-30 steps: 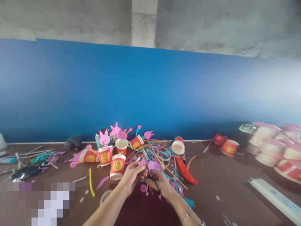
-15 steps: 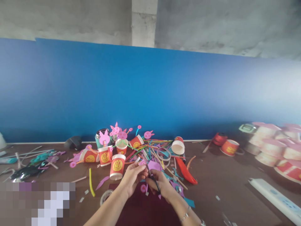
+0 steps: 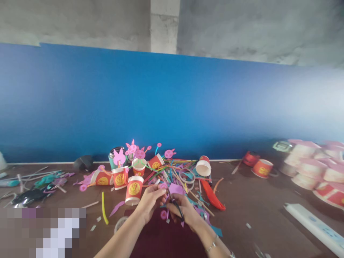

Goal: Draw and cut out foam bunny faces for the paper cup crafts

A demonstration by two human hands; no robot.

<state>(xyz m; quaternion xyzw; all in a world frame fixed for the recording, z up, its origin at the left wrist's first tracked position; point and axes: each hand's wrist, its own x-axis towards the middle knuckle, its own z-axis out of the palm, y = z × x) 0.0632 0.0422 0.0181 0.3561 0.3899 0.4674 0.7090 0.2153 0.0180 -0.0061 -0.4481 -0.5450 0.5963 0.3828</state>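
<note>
My right hand [image 3: 182,209] is closed on a pair of dark-handled scissors [image 3: 176,208], whose blades point up and to the left. Between the finger and thumb of my left hand [image 3: 152,199] is a small pink paper piece [image 3: 162,186], close to the scissor blades. Just below the hands lies a pink paper disc [image 3: 163,214] with a darker mark. Behind them, a purple paper sheet [image 3: 176,189] rests on a heap of colourful strips. To the left of my left hand stands a red paper cup [image 3: 134,190] with a yellow print.
More red cups [image 3: 119,178] with pink paper pig faces stand by the wall. A tape roll [image 3: 121,224] is near my left forearm. Stacked pink-topped cups [image 3: 309,165] and a white power strip [image 3: 317,229] are at right. A red balloon-like piece [image 3: 213,195] lies right of the heap.
Almost nothing differs. My left hand has shifted very slightly to the left, and the scissors stay close to the pink paper piece.
</note>
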